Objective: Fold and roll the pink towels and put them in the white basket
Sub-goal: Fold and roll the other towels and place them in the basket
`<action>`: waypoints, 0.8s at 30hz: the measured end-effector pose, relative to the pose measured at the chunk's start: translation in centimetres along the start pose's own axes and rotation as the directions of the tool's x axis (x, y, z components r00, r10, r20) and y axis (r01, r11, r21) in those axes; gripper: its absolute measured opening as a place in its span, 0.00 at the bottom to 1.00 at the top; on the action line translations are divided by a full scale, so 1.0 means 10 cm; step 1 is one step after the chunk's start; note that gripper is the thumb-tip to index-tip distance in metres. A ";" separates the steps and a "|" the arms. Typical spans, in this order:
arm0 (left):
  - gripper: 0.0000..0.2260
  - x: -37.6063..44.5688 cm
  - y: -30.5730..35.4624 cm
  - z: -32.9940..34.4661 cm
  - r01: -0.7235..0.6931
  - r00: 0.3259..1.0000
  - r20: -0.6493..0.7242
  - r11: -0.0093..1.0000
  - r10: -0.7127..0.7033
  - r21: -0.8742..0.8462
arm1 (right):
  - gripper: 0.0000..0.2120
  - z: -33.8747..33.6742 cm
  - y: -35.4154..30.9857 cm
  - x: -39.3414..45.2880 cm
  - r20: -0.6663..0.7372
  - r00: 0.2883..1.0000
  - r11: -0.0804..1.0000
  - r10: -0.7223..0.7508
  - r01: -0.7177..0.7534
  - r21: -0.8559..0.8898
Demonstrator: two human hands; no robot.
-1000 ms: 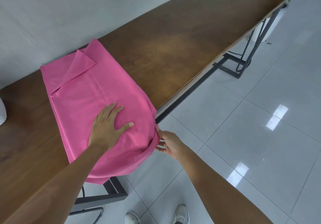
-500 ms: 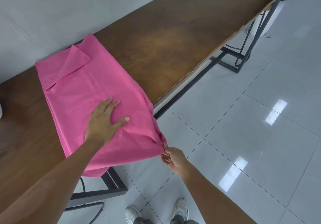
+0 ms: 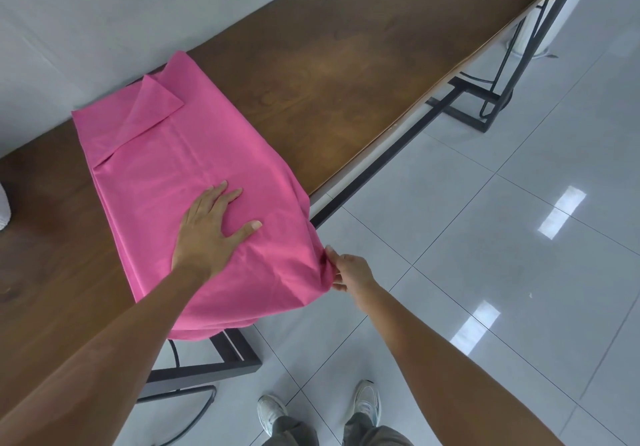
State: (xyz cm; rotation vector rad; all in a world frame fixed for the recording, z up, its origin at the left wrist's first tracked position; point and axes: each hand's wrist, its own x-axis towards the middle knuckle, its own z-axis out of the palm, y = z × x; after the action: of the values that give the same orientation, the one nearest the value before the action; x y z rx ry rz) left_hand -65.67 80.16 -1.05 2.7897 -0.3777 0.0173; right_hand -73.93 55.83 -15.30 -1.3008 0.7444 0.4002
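Seen from the head camera, a person stands at a long wooden table [image 3: 346, 75] set against a pale wall, working a pink towel [image 3: 180, 161] that lies folded across the tabletop. The towel's near end spills over the table's front edge and hangs above the grey tiled floor [image 3: 519, 238]; at its far end, one corner is turned back into a triangular flap.

The left hand [image 3: 207, 231] lies flat on the towel near the table edge, palm down, fingers straight and close together, thumb spread to the side, pressing the cloth against the wood. It grasps nothing.

The right hand [image 3: 346, 271], off the table's edge and above the floor, pinches the overhanging corner of the towel, its fingers curled on the bunched fabric, which gathers in creases toward the grip.

At the far left edge of the picture, a sliver of a white object [image 3: 4, 206] sits on the table, well apart from the towel; too little shows to tell what it is.

Below, the table's black metal frame [image 3: 235, 359] stands on the tiles, and the person's white shoes [image 3: 367, 404] and grey trousers show at the bottom edge.
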 end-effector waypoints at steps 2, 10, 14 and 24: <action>0.35 0.00 -0.01 0.01 0.001 1.000 0.003 1.000 -0.001 -0.003 | 0.22 -0.01 -0.04 0.03 0.011 0.999 0.999 -0.050 0.050 0.001; 0.37 0.01 -0.04 0.04 -0.013 1.000 -0.013 1.000 0.013 -0.006 | 0.20 -0.13 0.23 -0.03 0.142 0.979 0.970 0.148 -0.171 0.171; 0.36 0.01 -0.06 0.05 -0.014 1.000 -0.014 1.000 0.014 -0.008 | 0.19 -0.15 0.50 -0.14 0.149 0.955 0.852 0.258 -0.298 0.430; 0.38 0.01 -0.07 0.05 -0.017 1.000 -0.023 1.000 0.017 0.010 | 0.16 -0.28 0.34 -0.14 0.181 0.950 0.767 0.256 -0.313 0.560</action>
State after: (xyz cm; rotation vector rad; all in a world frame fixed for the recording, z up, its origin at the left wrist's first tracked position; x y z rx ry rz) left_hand -65.37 80.55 -1.77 2.7932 -0.3963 0.0555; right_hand -77.93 54.18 -17.03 -0.5786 0.9016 0.4287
